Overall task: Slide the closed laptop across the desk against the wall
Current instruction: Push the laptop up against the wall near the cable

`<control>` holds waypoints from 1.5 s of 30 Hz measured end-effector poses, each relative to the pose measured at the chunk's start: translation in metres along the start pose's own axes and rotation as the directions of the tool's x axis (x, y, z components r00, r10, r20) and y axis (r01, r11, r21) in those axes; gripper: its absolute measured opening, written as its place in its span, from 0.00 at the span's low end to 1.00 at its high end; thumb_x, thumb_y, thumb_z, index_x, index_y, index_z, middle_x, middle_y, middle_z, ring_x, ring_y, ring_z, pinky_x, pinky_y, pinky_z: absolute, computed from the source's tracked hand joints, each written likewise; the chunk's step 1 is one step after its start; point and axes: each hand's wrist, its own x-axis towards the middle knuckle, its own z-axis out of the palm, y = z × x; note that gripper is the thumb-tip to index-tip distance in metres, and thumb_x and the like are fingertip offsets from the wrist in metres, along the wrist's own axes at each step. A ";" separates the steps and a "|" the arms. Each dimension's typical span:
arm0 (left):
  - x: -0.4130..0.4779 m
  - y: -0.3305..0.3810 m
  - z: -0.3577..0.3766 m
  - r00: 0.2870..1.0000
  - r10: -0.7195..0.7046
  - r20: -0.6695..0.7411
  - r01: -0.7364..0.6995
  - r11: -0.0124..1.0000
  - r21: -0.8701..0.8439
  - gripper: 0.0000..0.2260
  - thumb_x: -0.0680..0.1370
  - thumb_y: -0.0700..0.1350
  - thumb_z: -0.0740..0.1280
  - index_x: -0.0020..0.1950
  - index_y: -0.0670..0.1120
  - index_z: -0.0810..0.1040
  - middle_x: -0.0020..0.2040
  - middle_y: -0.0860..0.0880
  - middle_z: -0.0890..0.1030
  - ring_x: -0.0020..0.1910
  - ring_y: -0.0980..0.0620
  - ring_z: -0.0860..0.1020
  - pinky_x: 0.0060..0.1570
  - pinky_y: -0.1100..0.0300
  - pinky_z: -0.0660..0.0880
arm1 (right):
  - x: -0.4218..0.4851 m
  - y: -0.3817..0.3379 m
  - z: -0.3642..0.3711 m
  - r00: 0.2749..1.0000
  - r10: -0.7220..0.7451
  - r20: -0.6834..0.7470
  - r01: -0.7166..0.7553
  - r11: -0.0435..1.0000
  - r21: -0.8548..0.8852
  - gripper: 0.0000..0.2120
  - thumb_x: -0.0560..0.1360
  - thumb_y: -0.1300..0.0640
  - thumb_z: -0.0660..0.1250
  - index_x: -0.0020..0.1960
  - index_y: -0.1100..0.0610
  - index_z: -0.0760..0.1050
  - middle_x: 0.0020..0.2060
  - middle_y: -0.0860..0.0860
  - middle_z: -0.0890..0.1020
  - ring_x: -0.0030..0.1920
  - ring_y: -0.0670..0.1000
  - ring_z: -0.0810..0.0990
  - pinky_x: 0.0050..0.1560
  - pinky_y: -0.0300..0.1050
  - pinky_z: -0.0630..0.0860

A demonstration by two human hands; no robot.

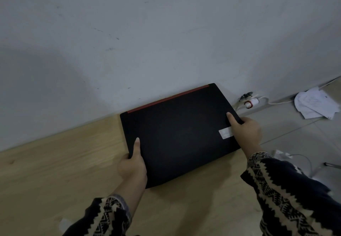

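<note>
A closed black laptop [177, 134] with a red strip along its far edge lies flat on the light wooden desk [55, 171]. Its far edge touches the grey-white wall [147, 42]. A small white sticker sits near its right side. My left hand [132, 163] grips the laptop's left edge, thumb resting on the lid. My right hand [245, 130] grips the right edge, thumb also on top. Both arms wear dark patterned sleeves.
The desk ends just right of the laptop, and beyond it the grey tiled floor [295, 136] lies lower. A white charger and cable [252, 103] rest by the wall, crumpled white papers [315, 104] farther right. Another white cable lies below my right wrist.
</note>
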 end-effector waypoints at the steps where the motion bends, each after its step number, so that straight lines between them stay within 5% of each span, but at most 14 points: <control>1: 0.003 0.001 0.001 1.000 -0.002 0.004 0.002 1.000 0.000 0.31 0.66 0.72 0.67 0.27 0.45 0.69 0.25 0.50 0.70 0.24 0.52 0.69 0.25 0.60 0.62 | 0.001 -0.002 0.001 1.000 0.002 0.000 -0.002 1.000 -0.001 0.32 0.75 0.31 0.63 0.37 0.61 0.79 0.34 0.56 0.82 0.37 0.57 0.81 0.41 0.50 0.78; 12: 0.014 0.004 0.000 0.998 0.039 0.049 -0.045 0.989 0.143 0.30 0.69 0.70 0.66 0.26 0.45 0.64 0.24 0.49 0.65 0.24 0.52 0.64 0.26 0.59 0.63 | 0.007 -0.013 0.006 1.000 0.003 -0.007 -0.003 0.996 -0.085 0.32 0.75 0.30 0.61 0.38 0.59 0.80 0.34 0.56 0.82 0.39 0.57 0.81 0.38 0.47 0.75; 18: 0.009 -0.003 -0.002 0.987 0.145 0.063 -0.153 0.976 0.153 0.29 0.73 0.66 0.66 0.33 0.39 0.76 0.30 0.44 0.77 0.29 0.47 0.74 0.32 0.54 0.72 | 0.009 -0.014 0.008 1.000 -0.001 -0.016 -0.001 0.990 -0.138 0.33 0.76 0.30 0.60 0.39 0.61 0.80 0.35 0.57 0.81 0.39 0.59 0.81 0.37 0.46 0.71; 22: 0.006 -0.005 -0.003 0.973 0.220 0.075 -0.228 0.965 0.130 0.19 0.75 0.62 0.68 0.37 0.46 0.78 0.34 0.48 0.79 0.35 0.47 0.78 0.36 0.57 0.71 | 0.005 -0.017 0.009 1.000 0.006 -0.015 -0.008 0.980 -0.197 0.34 0.77 0.31 0.59 0.41 0.63 0.80 0.38 0.59 0.82 0.41 0.60 0.82 0.40 0.49 0.74; 29: 0.008 0.004 -0.003 0.985 0.161 0.067 -0.168 0.977 0.128 0.19 0.73 0.59 0.72 0.33 0.46 0.74 0.29 0.52 0.74 0.35 0.45 0.78 0.35 0.58 0.69 | -0.003 -0.025 0.010 0.998 0.059 -0.016 -0.061 0.982 -0.180 0.33 0.80 0.35 0.57 0.46 0.66 0.79 0.41 0.60 0.82 0.45 0.62 0.82 0.41 0.49 0.73; 34: 0.008 0.016 0.006 0.999 0.023 0.043 -0.028 0.994 0.108 0.22 0.76 0.56 0.71 0.57 0.38 0.80 0.50 0.41 0.83 0.49 0.40 0.81 0.46 0.52 0.76 | -0.002 -0.032 0.011 0.990 0.138 0.037 -0.127 0.971 -0.201 0.32 0.81 0.36 0.55 0.48 0.65 0.79 0.40 0.58 0.78 0.45 0.61 0.81 0.40 0.48 0.71; 39: 0.017 0.029 0.012 0.997 -0.044 0.058 0.040 0.997 0.063 0.22 0.78 0.54 0.69 0.60 0.37 0.78 0.54 0.41 0.82 0.51 0.41 0.80 0.56 0.48 0.77 | -0.006 -0.035 0.021 0.983 0.183 -0.001 -0.179 0.959 -0.219 0.30 0.81 0.37 0.55 0.51 0.63 0.78 0.39 0.57 0.76 0.40 0.58 0.74 0.39 0.48 0.69; 45: 0.019 0.032 0.005 0.986 -0.044 0.162 0.028 0.995 0.101 0.21 0.78 0.52 0.69 0.61 0.36 0.76 0.58 0.38 0.80 0.54 0.38 0.79 0.55 0.46 0.79 | -0.008 -0.039 0.025 0.984 0.177 0.011 -0.172 0.970 -0.169 0.27 0.82 0.39 0.54 0.61 0.62 0.74 0.56 0.62 0.82 0.56 0.65 0.81 0.53 0.56 0.76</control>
